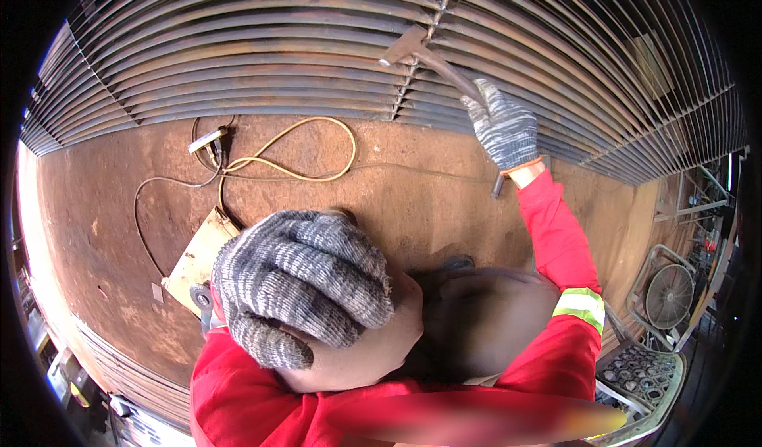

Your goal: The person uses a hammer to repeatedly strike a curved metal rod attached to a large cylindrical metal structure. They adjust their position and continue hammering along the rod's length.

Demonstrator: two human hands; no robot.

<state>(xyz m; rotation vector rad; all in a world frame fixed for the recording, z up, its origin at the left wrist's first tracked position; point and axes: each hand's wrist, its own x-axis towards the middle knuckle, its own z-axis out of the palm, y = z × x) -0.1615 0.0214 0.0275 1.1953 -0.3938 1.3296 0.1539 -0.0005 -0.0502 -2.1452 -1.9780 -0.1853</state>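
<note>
My right hand [505, 126], in a grey and white knit glove with an orange cuff, is closed around the handle of a hammer [451, 74]. The rusty hammer head is over the long parallel metal bars [270, 58], beside a crosswise seam [403, 90]; whether it touches them I cannot tell. My left hand [305, 276], in a similar knit glove, lies over my bent knee with its fingers draped and slightly curved, holding nothing visible. Below my right wrist the end of a short dark rod [498, 186] shows; I cannot tell if it belongs to the hammer.
A yellowish cable [349, 149] loops across the rusty brown plate [111, 209], near a small metal-and-black device [210, 140]. A pale box-like object [205, 252] sits beside my left hand. At the right stand a round fan [669, 294] and a chair-like metal frame [643, 379].
</note>
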